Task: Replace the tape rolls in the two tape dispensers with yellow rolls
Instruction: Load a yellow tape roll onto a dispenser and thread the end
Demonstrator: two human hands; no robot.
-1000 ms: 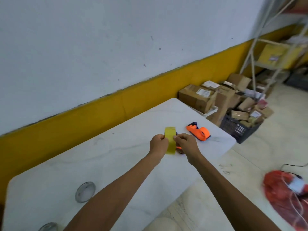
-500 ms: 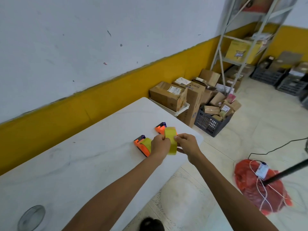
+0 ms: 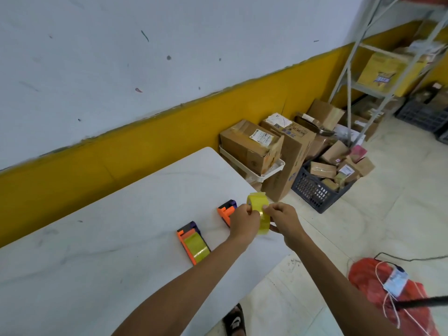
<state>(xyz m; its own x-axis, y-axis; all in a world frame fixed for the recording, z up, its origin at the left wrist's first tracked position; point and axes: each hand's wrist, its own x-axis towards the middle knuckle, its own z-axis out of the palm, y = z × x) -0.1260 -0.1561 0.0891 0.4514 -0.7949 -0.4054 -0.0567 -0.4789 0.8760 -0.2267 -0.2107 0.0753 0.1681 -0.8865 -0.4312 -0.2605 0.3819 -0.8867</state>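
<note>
Brown cardboard boxes point(image 3: 252, 144) centre right; dark plastic crate point(image 3: 312, 190) beside them; red mesh bag point(image 3: 378, 284) lower right; grey metal shelving point(image 3: 363, 76) upper right.

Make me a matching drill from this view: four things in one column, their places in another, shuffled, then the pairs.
Things:
1. loose yellow roll
2. near dispenser
3. far dispenser
4. dark crate

Places:
A. on the floor beyond the table end, full of parcels
B. on the table, partly hidden behind the left hand
C. held between the left hand and right hand
D. on the table, yellow tape loaded

Pairs: 1-C, 2-D, 3-B, 4-A
</note>
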